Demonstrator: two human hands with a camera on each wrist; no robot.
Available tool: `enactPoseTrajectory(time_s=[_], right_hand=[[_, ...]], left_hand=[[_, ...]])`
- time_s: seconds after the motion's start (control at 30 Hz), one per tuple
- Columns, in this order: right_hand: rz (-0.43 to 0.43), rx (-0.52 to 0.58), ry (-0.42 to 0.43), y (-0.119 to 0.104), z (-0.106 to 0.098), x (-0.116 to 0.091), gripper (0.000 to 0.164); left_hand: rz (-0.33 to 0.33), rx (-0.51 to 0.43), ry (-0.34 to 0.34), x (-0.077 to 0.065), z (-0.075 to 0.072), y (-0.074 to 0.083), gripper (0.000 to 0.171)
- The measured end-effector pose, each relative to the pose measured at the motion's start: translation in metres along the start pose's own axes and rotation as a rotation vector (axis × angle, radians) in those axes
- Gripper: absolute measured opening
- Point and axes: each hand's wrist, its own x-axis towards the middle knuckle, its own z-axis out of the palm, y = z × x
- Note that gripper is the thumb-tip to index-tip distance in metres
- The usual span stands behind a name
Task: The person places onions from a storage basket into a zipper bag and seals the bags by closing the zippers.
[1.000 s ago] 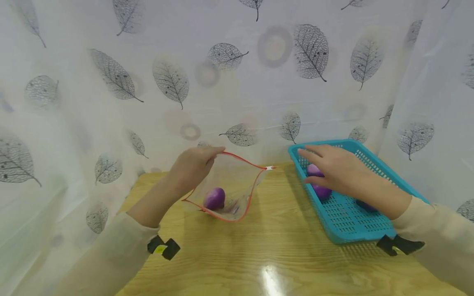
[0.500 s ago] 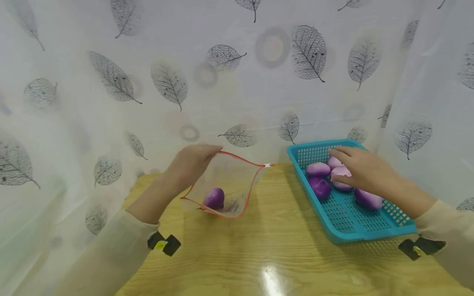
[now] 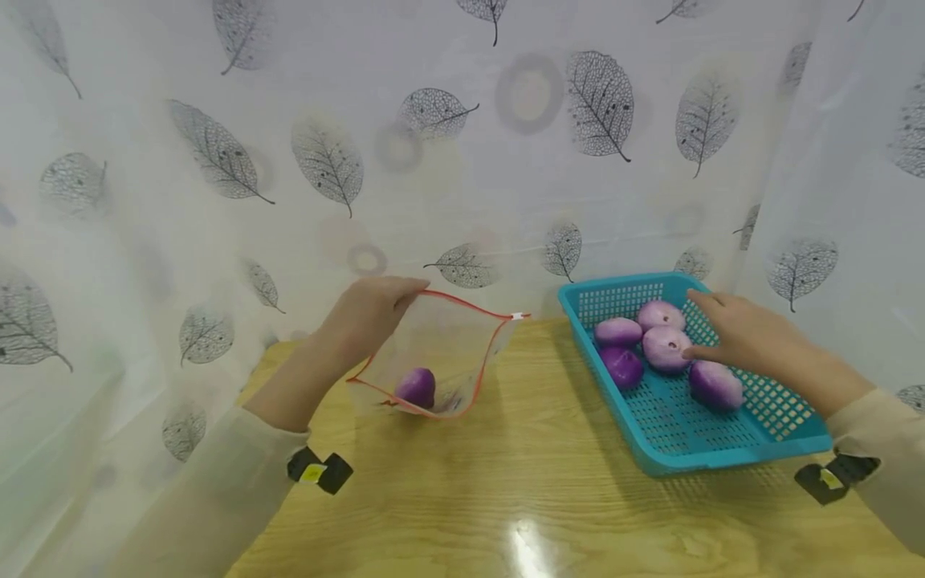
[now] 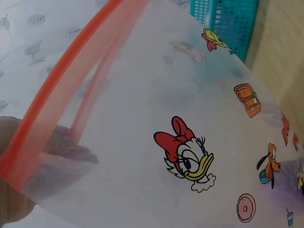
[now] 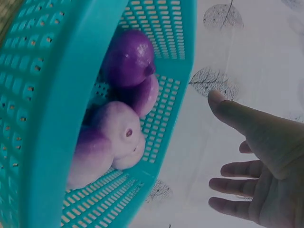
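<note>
My left hand (image 3: 368,317) pinches the red zip edge of a clear slider bag (image 3: 466,300), keeping its mouth wide apart. Inside the bag, at the bottom, lies one red onion (image 3: 416,388). The left wrist view shows cartoon prints on the bag wall (image 4: 118,166), with the thumb and fingers at the red strip. Over the right side of a blue-green basket (image 3: 650,461), my right hand (image 3: 755,337) is spread and holds nothing. Several red onions (image 3: 666,348) sit together in that basket, and the thumb tip overlaps one in the head view.
Both the bag and the basket rest on a wooden table (image 3: 462,498). A white curtain with leaf prints (image 3: 462,185) hangs behind and along the sides. The slotted basket wall (image 5: 47,114) rises near the right hand.
My right hand has moved right, away from the left part of the basket, uncovering the onions there. The left hand keeps its grip on the bag, almost unmoved.
</note>
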Motion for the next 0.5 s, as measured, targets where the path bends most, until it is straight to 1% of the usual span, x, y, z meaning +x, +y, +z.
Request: enactPoseTrajectory(time_s=[0.13, 0.2, 0.33, 0.5], right_hand=[[0.061, 0.032, -0.088, 0.014, 0.005, 0.0, 0.106], [0.084, 0.046, -0.119, 0.019, 0.008, 0.001, 0.108], [0.091, 0.062, -0.153, 0.025, 0.015, 0.004, 0.107], [0.086, 0.124, -0.212, 0.03, 0.026, 0.011, 0.102]], left_hand=[[-0.007, -0.013, -0.003, 0.001, 0.001, 0.0, 0.023], [-0.012, -0.016, -0.006, 0.002, 0.001, 0.0, 0.023], [-0.018, -0.02, 0.0, 0.002, 0.001, 0.0, 0.023], [-0.015, -0.02, 0.013, 0.002, 0.001, -0.001, 0.022]])
